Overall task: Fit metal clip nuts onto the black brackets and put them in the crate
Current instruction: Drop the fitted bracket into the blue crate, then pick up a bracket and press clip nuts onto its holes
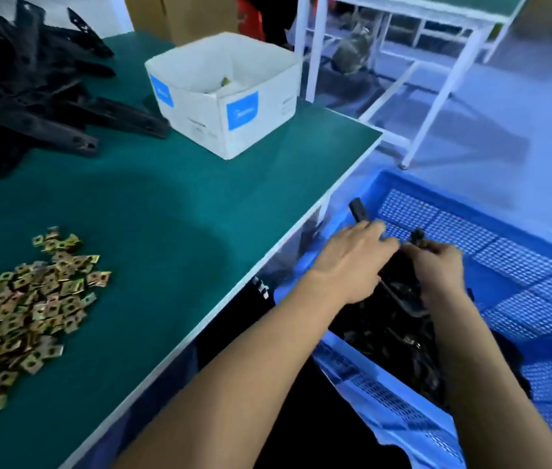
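Green worktable (173, 211) on the left, blue crate (521, 262) low on the right, beside the table edge. Inside the crate, a dark heap of finished brackets (399, 330). On the table, a pile of unfitted black brackets (27, 96), a white carton (227, 93), a spread of clip nuts (21, 306).

Over the crate, left hand (352, 262) curled round a bracket (357, 209), right hand (437, 262) clamped on a second bracket end (417, 235). Fit of the nuts on these: cannot tell, too blurred.

Possible trouble: dropped from this height, a loosely seated nut shaken off, lost among the heap. Also brackets tangled together, one dragged out again on withdrawal.
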A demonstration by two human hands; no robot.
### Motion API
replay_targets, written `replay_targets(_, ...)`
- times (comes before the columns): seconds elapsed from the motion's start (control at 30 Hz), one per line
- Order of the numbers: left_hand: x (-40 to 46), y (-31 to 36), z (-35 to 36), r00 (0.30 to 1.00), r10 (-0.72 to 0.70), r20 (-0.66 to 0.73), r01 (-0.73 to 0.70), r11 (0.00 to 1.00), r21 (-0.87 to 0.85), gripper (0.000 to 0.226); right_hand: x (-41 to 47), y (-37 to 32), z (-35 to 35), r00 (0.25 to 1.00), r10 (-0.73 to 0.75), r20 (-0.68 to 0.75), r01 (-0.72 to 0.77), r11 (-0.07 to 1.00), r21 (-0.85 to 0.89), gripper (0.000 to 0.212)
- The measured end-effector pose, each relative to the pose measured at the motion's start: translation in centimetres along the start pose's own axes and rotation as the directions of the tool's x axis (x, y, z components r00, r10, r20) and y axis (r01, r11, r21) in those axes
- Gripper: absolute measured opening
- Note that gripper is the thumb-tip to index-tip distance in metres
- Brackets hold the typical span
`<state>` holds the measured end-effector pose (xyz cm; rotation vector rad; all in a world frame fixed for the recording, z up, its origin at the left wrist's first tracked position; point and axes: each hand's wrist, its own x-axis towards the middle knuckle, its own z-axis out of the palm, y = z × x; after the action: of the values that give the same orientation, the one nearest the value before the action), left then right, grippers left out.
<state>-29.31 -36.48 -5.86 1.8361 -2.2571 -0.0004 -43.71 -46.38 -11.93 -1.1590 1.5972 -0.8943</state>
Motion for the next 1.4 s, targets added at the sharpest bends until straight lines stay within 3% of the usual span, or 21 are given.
replay_targets(0.17, -0.5, -0.1, 3.9, 0.977, -0.041, 0.207, 0.08, 0.98, -0.182, 0.037, 2.6, 5.4, -0.6, 0.96, 0.249, -0.126, -0.257, 0.965, -0.054, 0.022)
replay_targets(0.33, 0.0, -0.4, 3.0, 0.99, -0.089, 0.112, 0.115, 0.959, -0.26, 0.023, 1.9, 5.9, 0.1, 0.931, 0.252, -0.265, -0.29, 0.95, -0.115, 0.022)
replay_targets(0.43, 1.0, -0.2, 1.0, 0.993, -0.107, -0.058, 0.086, 0.953, -0.29, 0.02, 0.3, 3.6, 1.5, 0.951, 0.118, -0.287, -0.167, 0.974, -0.152, 0.024)
replay_targets(0.53, 1.3, -0.8, -1.5, 0.951, -0.196, -0.239, 0.114, 0.941, -0.318, 0.018, -1.9, -0.2, 3.6, 0.967, -0.124, -0.221, 0.065, 0.965, -0.255, 0.02)
replay_targets(0.67, 0.3, -3.3, -5.0, 0.859, -0.316, -0.404, 0.167, 0.917, -0.363, 0.015, -5.8, -6.1, 6.7, 0.873, -0.482, -0.077, 0.454, 0.859, -0.238, 0.014)
replay_targets(0.8, -3.4, -6.9, -8.6, 0.717, -0.444, -0.537, 0.194, 0.868, -0.458, 0.013, -10.5, -10.8, 10.7, 0.646, -0.758, 0.091, 0.759, 0.626, -0.178, 0.01)
replay_targets(0.9, -7.9, -10.2, -11.2, 0.576, -0.56, -0.596, 0.249, 0.814, -0.524, 0.014, -14.7, -13.2, 15.1, 0.515, -0.805, 0.294, 0.857, 0.498, -0.136, 0.011)
replay_targets(1.03, -16.4, -15.0, -14.0, 0.415, -0.679, -0.606, 0.414, 0.734, -0.539, 0.014, -21.2, -14.5, 21.7, 0.321, -0.74, 0.591, 0.931, 0.363, -0.05, 0.009)
replay_targets(1.23, -30.3, -19.5, -15.6, 0.162, -0.788, -0.594, 0.655, 0.536, -0.532, 0.012, -31.4, -14.7, 29.1, 0.036, -0.576, 0.817, 0.981, 0.178, 0.082, 0.009)
replay_targets(1.33, -36.7, -20.1, -15.4, -0.017, -0.792, -0.611, 0.744, 0.398, -0.537, 0.018, -36.9, -14.3, 32.7, -0.128, -0.517, 0.846, 0.974, 0.094, 0.205, 0.018)
replay_targets(1.4, -39.4, -20.5, -15.4, -0.201, -0.758, -0.621, 0.739, 0.299, -0.604, 0.02, -40.0, -14.1, 35.1, -0.189, -0.504, 0.843, 0.972, 0.027, 0.234, 0.03)
